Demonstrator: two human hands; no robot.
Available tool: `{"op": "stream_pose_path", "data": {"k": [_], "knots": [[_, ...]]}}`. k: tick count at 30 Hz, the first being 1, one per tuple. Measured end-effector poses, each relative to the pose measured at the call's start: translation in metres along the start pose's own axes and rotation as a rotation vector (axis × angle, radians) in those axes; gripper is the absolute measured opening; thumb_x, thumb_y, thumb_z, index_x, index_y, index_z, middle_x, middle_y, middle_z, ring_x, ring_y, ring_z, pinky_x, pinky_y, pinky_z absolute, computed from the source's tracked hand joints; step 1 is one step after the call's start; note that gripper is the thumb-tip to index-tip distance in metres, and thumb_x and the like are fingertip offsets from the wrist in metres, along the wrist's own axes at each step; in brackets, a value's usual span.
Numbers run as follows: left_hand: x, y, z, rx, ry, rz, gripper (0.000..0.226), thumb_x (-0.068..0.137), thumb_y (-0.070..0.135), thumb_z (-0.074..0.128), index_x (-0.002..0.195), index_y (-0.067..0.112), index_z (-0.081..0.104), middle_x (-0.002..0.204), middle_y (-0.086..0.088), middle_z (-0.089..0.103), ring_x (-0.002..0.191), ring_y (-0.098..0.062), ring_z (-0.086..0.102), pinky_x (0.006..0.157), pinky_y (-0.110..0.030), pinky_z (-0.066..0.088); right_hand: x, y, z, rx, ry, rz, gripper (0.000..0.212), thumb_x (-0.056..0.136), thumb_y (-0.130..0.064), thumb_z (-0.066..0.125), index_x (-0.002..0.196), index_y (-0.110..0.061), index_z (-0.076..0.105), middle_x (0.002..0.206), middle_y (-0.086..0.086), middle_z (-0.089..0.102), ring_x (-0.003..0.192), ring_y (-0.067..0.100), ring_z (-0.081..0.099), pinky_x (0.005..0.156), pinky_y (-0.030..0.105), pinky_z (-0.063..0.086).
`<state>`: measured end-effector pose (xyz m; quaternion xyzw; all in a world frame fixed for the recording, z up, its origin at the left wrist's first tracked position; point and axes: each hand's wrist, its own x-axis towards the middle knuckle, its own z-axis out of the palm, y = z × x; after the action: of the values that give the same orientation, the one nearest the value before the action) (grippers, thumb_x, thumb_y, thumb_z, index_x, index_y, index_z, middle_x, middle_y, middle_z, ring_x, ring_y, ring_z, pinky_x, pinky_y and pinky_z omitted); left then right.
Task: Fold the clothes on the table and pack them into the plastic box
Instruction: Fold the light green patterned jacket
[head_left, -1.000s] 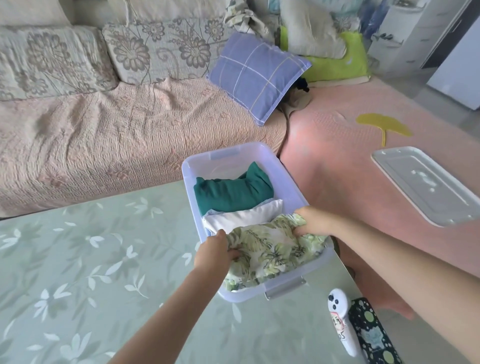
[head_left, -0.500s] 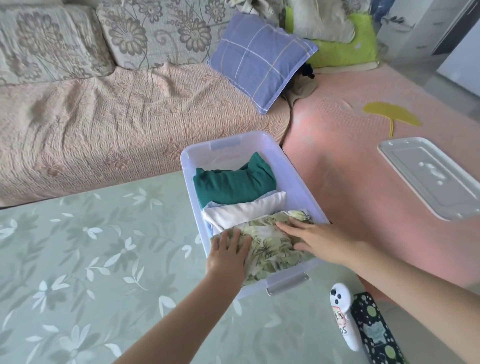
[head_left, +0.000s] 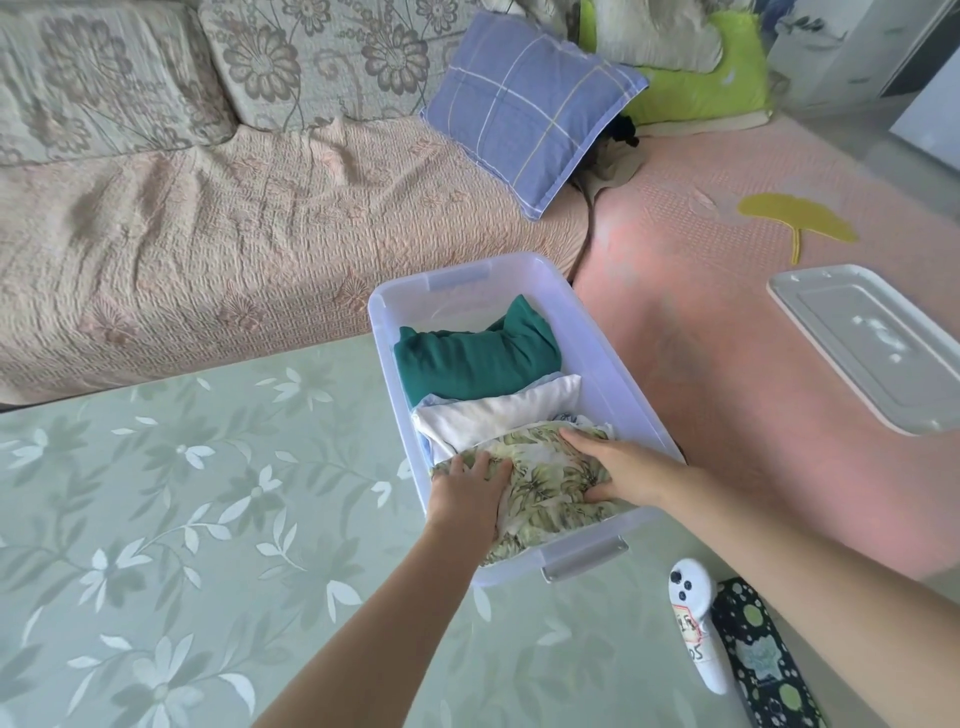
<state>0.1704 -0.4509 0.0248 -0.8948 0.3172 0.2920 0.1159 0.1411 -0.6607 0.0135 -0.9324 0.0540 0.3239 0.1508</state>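
**Leaf-print garment let go and pressed flat in the box**

A second ago I pinched the leaf-print garment (head_left: 550, 488) by its two ends as I lowered it; now that grip is gone. My left hand (head_left: 467, 491) and right hand (head_left: 618, 475) lie palm down on it. The fingers (head_left: 480, 460) are straight and hold nothing, pressing the cloth into the near end of the plastic box (head_left: 613, 374). The garment sits lower and flatter than before, though its near edge rides up against the near wall. Farther in, the white garment (head_left: 498, 413) and then the dark green garment (head_left: 472, 358) stand in a row, and the far end of the box holds nothing. The box sits at the right edge of the tabletop (head_left: 182, 519). I judge this piece packed. No other garment shows on the tabletop in view, so the packing looks nearly finished. The lid (head_left: 872, 348) lies well apart to the right, on the pink cover (head_left: 727, 364).
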Motion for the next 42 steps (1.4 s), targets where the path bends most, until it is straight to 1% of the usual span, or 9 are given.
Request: {"op": "stream_pose_path", "data": {"k": [4, 9, 13, 19, 27, 34, 36, 38, 42], "knots": [[-0.004, 0.004, 0.004, -0.016, 0.106, -0.005, 0.076, 0.094, 0.022, 0.051, 0.152, 0.017, 0.002, 0.158, -0.012, 0.006, 0.145, -0.032, 0.008, 0.115, -0.043, 0.021, -0.012, -0.006, -0.01, 0.043, 0.034, -0.042, 0.089, 0.084, -0.023, 0.071, 0.151, -0.033, 0.014, 0.157, -0.003, 0.02, 0.118, 0.011, 0.051, 0.092, 0.023, 0.043], [-0.014, 0.016, 0.005, -0.155, 0.3, 0.054, 0.066, 0.099, 0.018, 0.043, 0.151, 0.019, 0.003, 0.157, -0.012, 0.004, 0.146, -0.033, -0.004, 0.119, -0.043, 0.003, -0.027, -0.02, -0.017, 0.129, 0.056, -0.046, 0.065, 0.092, -0.057, 0.043, 0.149, -0.041, 0.016, 0.159, -0.006, -0.004, 0.147, 0.019, 0.004, 0.116, 0.047, 0.019], [-0.02, 0.028, 0.013, -0.273, 0.098, -0.029, 0.056, 0.103, 0.03, 0.031, 0.151, 0.024, 0.003, 0.156, -0.022, -0.008, 0.143, -0.043, -0.008, 0.116, -0.049, 0.016, -0.026, -0.025, -0.003, 0.085, -0.014, 0.051, 0.065, 0.094, -0.064, 0.026, 0.148, -0.045, -0.004, 0.158, -0.001, -0.016, 0.144, 0.027, 0.023, 0.109, 0.041, 0.035], [-0.001, 0.023, 0.013, -0.396, -0.014, -0.006, 0.059, 0.103, 0.032, 0.03, 0.151, 0.03, -0.004, 0.154, -0.026, -0.016, 0.14, -0.048, -0.014, 0.114, -0.056, 0.014, -0.01, -0.022, 0.009, 0.035, 0.037, 0.109, 0.07, 0.093, -0.061, 0.037, 0.147, -0.047, -0.006, 0.159, 0.003, -0.01, 0.138, 0.029, 0.035, 0.091, 0.034, 0.045], [0.014, 0.013, 0.022, -0.445, -0.081, 0.047, 0.057, 0.1, 0.019, 0.034, 0.151, 0.031, 0.011, 0.157, -0.02, -0.006, 0.142, -0.044, -0.013, 0.116, -0.056, 0.011, -0.003, -0.021, 0.01, 0.03, 0.027, 0.149, 0.085, 0.087, -0.061, 0.052, 0.15, -0.039, -0.001, 0.16, -0.001, 0.003, 0.142, 0.026, 0.027, 0.105, 0.04, 0.038], [-0.014, 0.018, 0.022, -0.339, 0.341, -0.029, 0.057, 0.094, 0.011, 0.048, 0.147, 0.021, 0.027, 0.152, -0.017, 0.018, 0.145, -0.035, 0.004, 0.118, -0.046, 0.014, -0.017, -0.024, 0.005, 0.191, 0.093, 0.11, 0.085, 0.087, -0.051, 0.058, 0.152, -0.034, 0.005, 0.16, -0.002, 0.002, 0.143, 0.024, 0.023, 0.105, 0.038, 0.039], [-0.019, 0.013, 0.015, -0.382, 0.603, -0.024, 0.042, 0.081, 0.003, 0.063, 0.121, 0.014, 0.061, 0.132, -0.015, 0.048, 0.132, -0.034, 0.041, 0.107, -0.043, 0.036, -0.023, -0.026, 0.007, 0.205, 0.139, 0.092, 0.08, 0.09, -0.049, 0.056, 0.152, -0.031, 0.01, 0.16, -0.003, 0.001, 0.144, 0.023, 0.021, 0.105, 0.039, 0.038], [-0.017, 0.0, 0.008, -0.427, 0.813, -0.034, 0.034, 0.059, -0.003, 0.076, 0.089, 0.013, 0.074, 0.102, -0.009, 0.067, 0.099, -0.028, 0.065, 0.082, -0.037, 0.054, -0.03, -0.031, 0.008, 0.224, 0.276, 0.069, 0.068, 0.092, -0.046, 0.054, 0.15, -0.027, 0.024, 0.159, -0.003, 0.013, 0.142, 0.019, 0.025, 0.106, 0.039, 0.036], [-0.02, -0.036, -0.008, -0.53, 0.768, -0.225, 0.051, 0.085, -0.003, 0.049, 0.132, 0.016, 0.052, 0.143, -0.008, 0.04, 0.136, -0.026, 0.03, 0.11, -0.037, 0.029, -0.043, -0.039, 0.008, 0.184, 0.605, 0.106, 0.05, 0.092, -0.035, 0.058, 0.139, -0.021, 0.047, 0.152, 0.004, 0.032, 0.141, 0.02, 0.025, 0.112, 0.034, 0.021]]}}
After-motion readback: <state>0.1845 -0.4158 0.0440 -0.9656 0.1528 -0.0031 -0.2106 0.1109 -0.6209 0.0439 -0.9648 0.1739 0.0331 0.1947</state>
